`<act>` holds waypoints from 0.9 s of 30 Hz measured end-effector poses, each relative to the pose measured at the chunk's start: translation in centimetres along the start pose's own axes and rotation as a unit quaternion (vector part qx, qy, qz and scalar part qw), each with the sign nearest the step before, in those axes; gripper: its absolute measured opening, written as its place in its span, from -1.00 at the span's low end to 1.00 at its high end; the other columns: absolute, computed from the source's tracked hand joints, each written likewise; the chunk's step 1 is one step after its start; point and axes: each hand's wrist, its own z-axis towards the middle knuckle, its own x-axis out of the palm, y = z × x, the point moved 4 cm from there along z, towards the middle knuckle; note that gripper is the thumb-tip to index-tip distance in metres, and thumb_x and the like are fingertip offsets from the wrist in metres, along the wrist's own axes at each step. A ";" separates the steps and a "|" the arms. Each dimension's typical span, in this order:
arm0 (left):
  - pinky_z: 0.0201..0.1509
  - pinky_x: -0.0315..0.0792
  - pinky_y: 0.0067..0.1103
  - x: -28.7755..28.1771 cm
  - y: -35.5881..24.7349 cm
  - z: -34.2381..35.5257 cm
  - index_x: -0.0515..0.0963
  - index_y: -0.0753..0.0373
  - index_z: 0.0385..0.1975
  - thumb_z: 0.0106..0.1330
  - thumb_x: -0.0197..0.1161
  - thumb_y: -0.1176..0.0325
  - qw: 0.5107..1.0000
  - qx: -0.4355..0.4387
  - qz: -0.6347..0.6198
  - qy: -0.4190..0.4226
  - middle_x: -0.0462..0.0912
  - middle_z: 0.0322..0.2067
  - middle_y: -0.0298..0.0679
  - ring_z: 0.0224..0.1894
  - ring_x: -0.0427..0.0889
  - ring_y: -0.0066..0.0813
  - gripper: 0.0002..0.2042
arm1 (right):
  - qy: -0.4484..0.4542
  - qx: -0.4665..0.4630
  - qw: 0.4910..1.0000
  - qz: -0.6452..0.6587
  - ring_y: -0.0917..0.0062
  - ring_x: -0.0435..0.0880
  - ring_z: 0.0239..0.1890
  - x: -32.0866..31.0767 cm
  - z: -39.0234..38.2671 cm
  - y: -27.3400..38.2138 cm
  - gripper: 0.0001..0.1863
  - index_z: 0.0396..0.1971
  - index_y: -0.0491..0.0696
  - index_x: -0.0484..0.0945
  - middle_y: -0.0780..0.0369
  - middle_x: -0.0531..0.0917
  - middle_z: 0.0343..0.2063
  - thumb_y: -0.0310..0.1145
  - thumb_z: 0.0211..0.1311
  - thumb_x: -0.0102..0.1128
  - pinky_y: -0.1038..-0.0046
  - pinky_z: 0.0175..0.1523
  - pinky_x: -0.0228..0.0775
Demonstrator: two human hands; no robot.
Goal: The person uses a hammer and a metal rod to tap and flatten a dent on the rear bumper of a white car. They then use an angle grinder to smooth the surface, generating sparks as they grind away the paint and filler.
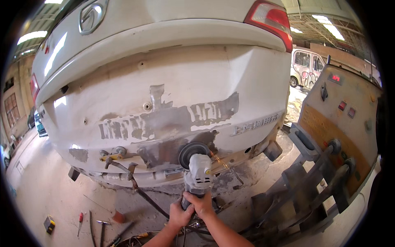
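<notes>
My left hand and my right hand are both wrapped round the rear body of a grey angle grinder. Its dark round disc is against the lower part of a white car's tailgate, and orange sparks fly off to the right. Around the disc the paint is ground away to a dark patch. Higher up runs a wide band of bare grey metal with streaky marks. A brass-coloured clamp with a thick cable is fixed to the panel's lower left.
On the right stands a machine cabinet with a red display, switches and thick cables. A screwdriver, a hammer, a reddish cup and a yellow-black box-shaped thing lie on the floor. Cables lie beneath my arms.
</notes>
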 end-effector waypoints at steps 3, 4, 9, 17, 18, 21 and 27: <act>-0.22 0.44 -0.45 0.5 0.5 -1.6 0.45 0.48 -0.25 0.07 0.18 0.06 0.996 0.004 -0.043 -0.080 0.60 -0.44 0.01 -0.33 0.61 -0.26 -0.50 | 0.057 -0.028 0.993 -0.099 0.63 0.58 -0.42 0.9 -0.5 -0.6 -0.73 -0.45 -0.20 0.57 0.27 0.64 -0.48 -0.37 -0.18 0.38 0.51 -0.29 0.42; -0.21 0.43 -0.45 1.0 1.3 -2.7 0.45 0.47 -0.26 0.08 0.17 0.07 0.989 0.001 -0.076 -0.125 0.60 -0.42 0.00 -0.30 0.60 -0.27 -0.52 | 0.074 -0.036 0.985 -0.154 0.62 0.59 -0.42 1.0 -0.9 -1.9 -0.72 -0.45 -0.21 0.58 0.26 0.64 -0.47 -0.36 -0.18 0.38 0.51 -0.28 0.43; -0.19 0.41 -0.47 -0.3 -1.3 -1.1 0.46 0.46 -0.29 0.11 0.14 0.15 0.995 0.030 -0.080 -0.055 0.60 -0.39 -0.04 -0.30 0.55 -0.42 -0.59 | 0.064 -0.030 0.994 -0.087 0.55 0.63 -0.38 2.1 -0.4 0.9 -0.67 -0.42 -0.22 0.58 0.21 0.66 -0.46 -0.32 -0.20 0.40 0.48 -0.26 0.44; -0.24 0.41 -0.46 -0.1 0.5 -2.6 0.46 0.47 -0.29 0.14 0.11 0.11 0.977 0.033 -0.119 -0.172 0.60 -0.44 -0.06 -0.34 0.56 -0.39 -0.57 | 0.101 -0.019 0.975 -0.198 0.56 0.62 -0.41 3.5 -1.0 -0.6 -0.59 -0.34 -0.20 0.56 0.23 0.65 -0.41 -0.29 -0.23 0.42 0.48 -0.28 0.44; -0.22 0.41 -0.46 -0.5 0.6 -2.4 0.46 0.47 -0.28 0.14 0.10 0.10 0.983 0.028 -0.092 -0.156 0.60 -0.43 -0.05 -0.32 0.56 -0.38 -0.56 | 0.085 0.004 0.984 -0.154 0.58 0.60 -0.42 3.9 -1.0 0.3 -0.61 -0.35 -0.19 0.56 0.24 0.64 -0.43 -0.30 -0.23 0.42 0.50 -0.27 0.43; -0.15 0.39 -0.45 -1.9 -1.7 0.1 0.46 0.46 -0.28 0.15 0.09 0.11 0.997 0.030 -0.066 -0.038 0.60 -0.34 -0.04 -0.25 0.55 -0.36 -0.57 | 0.015 -0.031 0.997 -0.063 0.61 0.58 -0.40 4.4 0.3 3.1 -0.65 -0.38 -0.20 0.57 0.26 0.63 -0.42 -0.36 -0.24 0.40 0.51 -0.25 0.42; -0.12 0.39 -0.46 -1.1 1.5 -2.0 0.48 0.46 -0.33 0.11 0.10 0.17 0.963 0.008 -0.206 -0.170 0.60 -0.31 -0.03 -0.20 0.55 -0.35 -0.62 | 0.093 -0.036 0.977 -0.186 0.54 0.62 -0.33 5.9 -0.5 1.7 -0.64 -0.35 -0.20 0.56 0.17 0.65 -0.40 -0.35 -0.20 0.38 0.47 -0.18 0.43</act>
